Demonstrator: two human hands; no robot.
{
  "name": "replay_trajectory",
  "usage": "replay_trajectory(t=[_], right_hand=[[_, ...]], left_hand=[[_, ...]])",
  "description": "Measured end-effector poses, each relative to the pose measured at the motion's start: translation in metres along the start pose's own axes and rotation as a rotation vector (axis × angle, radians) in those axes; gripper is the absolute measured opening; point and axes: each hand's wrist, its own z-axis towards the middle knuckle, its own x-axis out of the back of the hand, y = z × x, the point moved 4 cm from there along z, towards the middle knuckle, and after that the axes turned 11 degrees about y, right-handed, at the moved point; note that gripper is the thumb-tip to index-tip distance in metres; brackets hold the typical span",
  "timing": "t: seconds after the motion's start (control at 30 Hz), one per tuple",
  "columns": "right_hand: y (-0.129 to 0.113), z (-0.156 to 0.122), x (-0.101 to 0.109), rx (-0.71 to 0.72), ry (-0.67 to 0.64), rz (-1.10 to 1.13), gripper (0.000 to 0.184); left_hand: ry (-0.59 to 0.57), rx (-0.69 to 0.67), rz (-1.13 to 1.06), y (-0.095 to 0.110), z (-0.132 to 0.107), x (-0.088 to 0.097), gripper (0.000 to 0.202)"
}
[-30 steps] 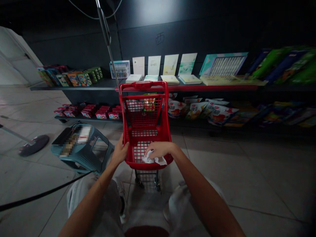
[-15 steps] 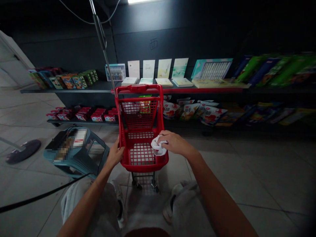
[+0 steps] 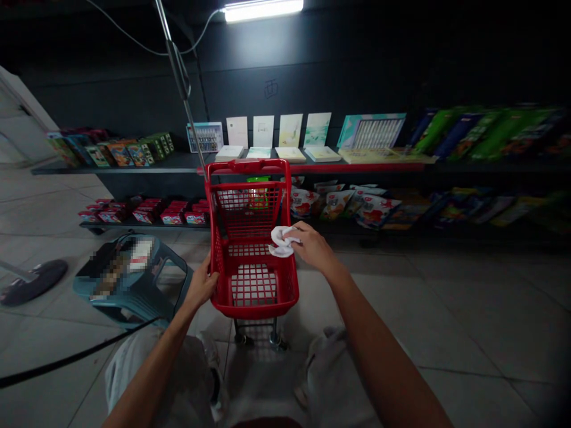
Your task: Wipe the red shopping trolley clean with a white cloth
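A small red shopping cart (image 3: 254,311) with a grid-like basket stands on the floor between my legs and the shelves. My left hand (image 3: 203,283) grips the cart's left side wall, fingers partly hidden behind the rim. In my right hand (image 3: 311,245) is a crumpled white cloth (image 3: 282,242), pinched at the cart's right side wall. Part of the cloth hangs over the rim; whether it presses on the plastic is hard to tell.
Blue-grey stacked stools (image 3: 134,297) stand left of the cart, with blurred items on top. Ahead runs a dark shelf (image 3: 178,166) with books, boxes and snack bags. A metal pole (image 3: 182,83) rises behind the cart. A black strap (image 3: 80,355) crosses at lower left.
My right hand has lifted the cloth up and away from the lower right wall of the basket. My left hand keeps its hold. The view has tilted slightly upward.
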Motion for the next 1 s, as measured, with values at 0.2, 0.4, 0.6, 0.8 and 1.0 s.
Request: replay_trajectory(t=[0.2,0.4,0.6,0.8,1.0], right_hand=[[0.0,0.013,-0.012,-0.069,0.095,-0.019,0.029],[-0.007,0.014,-0.022,-0.124,0.088,-0.126,0.026],[0.009,0.017,-0.016,-0.156,0.207,-0.046,0.033],[0.014,0.013,-0.013,-0.195,0.253,-0.005,0.033],[0.0,0.007,-0.017,-0.208,0.221,-0.026,0.026]], left_hand=[[0.039,0.027,-0.009,-0.002,-0.003,0.001,0.077],[0.044,0.066,-0.064,-0.006,-0.006,-0.006,0.072],[0.056,0.039,-0.07,-0.008,-0.005,-0.007,0.07],[0.05,0.034,-0.085,-0.01,-0.004,-0.008,0.071],[0.072,0.039,-0.071,-0.009,-0.003,-0.009,0.068]])
